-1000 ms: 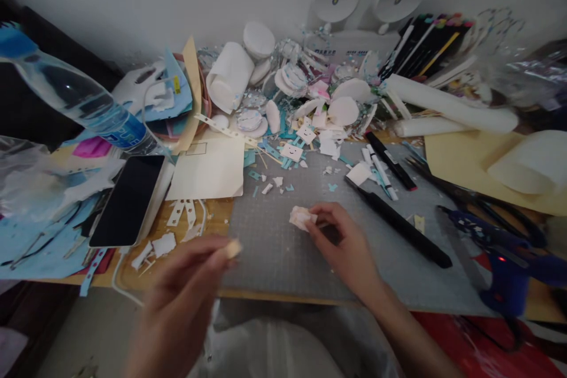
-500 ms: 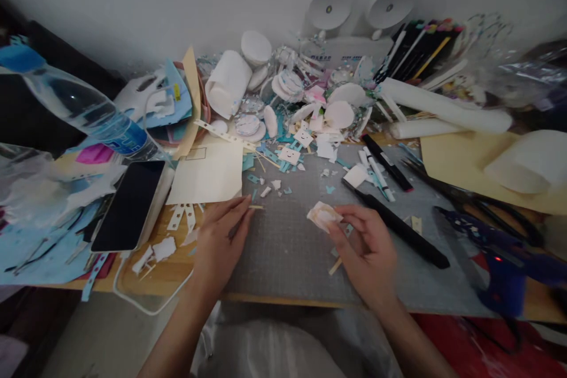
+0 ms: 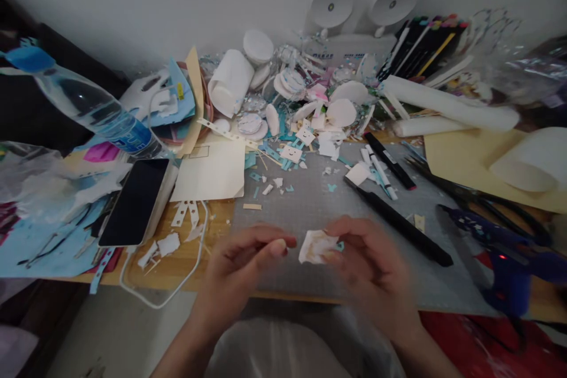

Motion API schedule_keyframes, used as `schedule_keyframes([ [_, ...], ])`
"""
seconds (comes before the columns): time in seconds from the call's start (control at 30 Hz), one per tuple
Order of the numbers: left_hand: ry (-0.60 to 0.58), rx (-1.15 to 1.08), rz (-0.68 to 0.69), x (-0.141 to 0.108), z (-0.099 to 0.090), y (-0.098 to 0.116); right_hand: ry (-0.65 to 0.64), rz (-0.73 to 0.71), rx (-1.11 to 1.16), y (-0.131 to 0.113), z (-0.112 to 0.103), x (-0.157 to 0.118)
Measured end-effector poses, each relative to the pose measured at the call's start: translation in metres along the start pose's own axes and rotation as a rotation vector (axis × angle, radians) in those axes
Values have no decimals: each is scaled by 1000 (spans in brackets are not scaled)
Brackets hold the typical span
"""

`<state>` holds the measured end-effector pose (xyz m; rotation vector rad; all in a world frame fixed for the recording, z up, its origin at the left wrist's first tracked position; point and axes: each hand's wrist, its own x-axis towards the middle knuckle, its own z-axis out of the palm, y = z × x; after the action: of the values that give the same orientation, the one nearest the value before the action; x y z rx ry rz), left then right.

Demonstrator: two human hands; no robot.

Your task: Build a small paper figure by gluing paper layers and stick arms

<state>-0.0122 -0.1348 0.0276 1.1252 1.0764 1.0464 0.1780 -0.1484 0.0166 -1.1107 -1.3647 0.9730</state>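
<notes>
My right hand (image 3: 370, 271), blurred by motion, pinches a small white piece (image 3: 316, 247) with pale yellowish marks, above the grey cutting mat (image 3: 283, 207). Just left of that piece is my left hand (image 3: 245, 263), thumb and fingertips drawn close together; whether anything small is between them cannot be made out. A short cream strip (image 3: 252, 207) lies on the mat beyond my left hand. Farther back are two white squares with drawn faces, one of them the nearer smiling square (image 3: 291, 153), among blue and white paper scraps.
A black-handled tool (image 3: 403, 224), markers (image 3: 381, 174) and a blue glue gun (image 3: 505, 266) with a red light lie right. On the left are a phone (image 3: 135, 204), a water bottle (image 3: 93, 106) and a white cable (image 3: 177, 292). White foam discs (image 3: 341, 112) pile up behind.
My left hand has moved right and nearer, away from the cream strip. My right hand has come lower with the white piece, and the two hands are closer together.
</notes>
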Motion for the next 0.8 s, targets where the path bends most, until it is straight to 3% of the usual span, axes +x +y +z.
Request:
schedule_keyframes([
  [0.13, -78, -109, -32, -3, 6, 3, -72, -29, -60, -4, -3, -3],
  [0.6, 51, -46, -38, -1, 9, -5, -166, -70, -206, 1, -2, -3],
  [0.8, 75, -98, -113, 0, 7, -15, -89, 13, -134, 10, 4, 0],
])
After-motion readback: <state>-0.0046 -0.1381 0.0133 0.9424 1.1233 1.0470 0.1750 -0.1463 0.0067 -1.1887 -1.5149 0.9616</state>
